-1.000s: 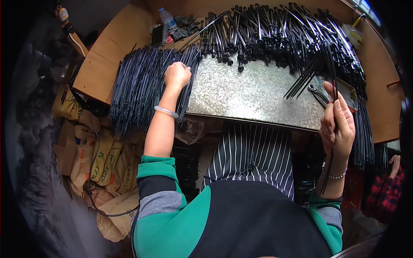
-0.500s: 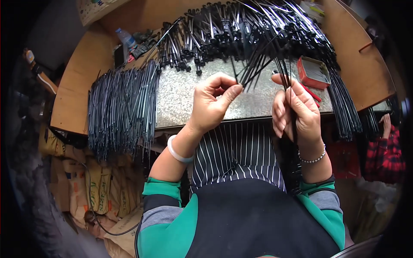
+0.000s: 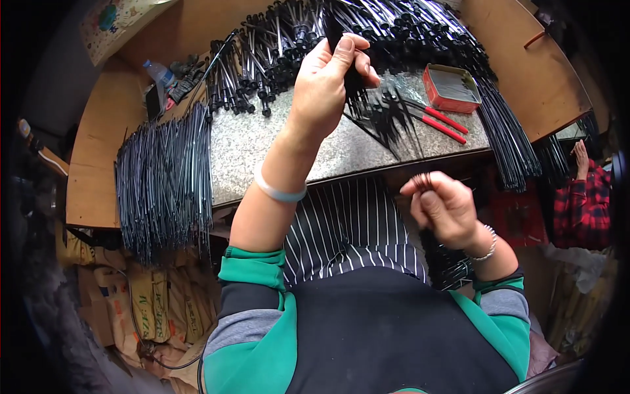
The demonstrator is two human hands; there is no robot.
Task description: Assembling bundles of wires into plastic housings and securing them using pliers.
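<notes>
My left hand [image 3: 328,82] is raised over the far part of the speckled tabletop [image 3: 252,148]. Its fingers are closed around a bundle of thin black strips [image 3: 356,92], whose ends show above and below the fist. Lower and to the right, past the table's front edge, my right hand [image 3: 449,210] is closed in a pinch. Fine dark lines show at its fingertips, but what it grips is too small to make out. Between the hands, a loose tuft of black strips [image 3: 394,121] lies on the tabletop beside red-handled pliers [image 3: 446,125].
Long black rods with knobbed ends [image 3: 289,46] are heaped along the back. More dark rods [image 3: 164,180] overhang the left front edge, others [image 3: 508,144] the right. A red tin [image 3: 453,95] holds thin pieces. A plastic bottle [image 3: 159,73] stands back left. Another person's checked sleeve [image 3: 584,203] shows far right.
My left hand has gone up and away from me, now gripping a bundle. The right hand has dropped toward me, off the table, and the strips that stood up from it are no longer seen there.
</notes>
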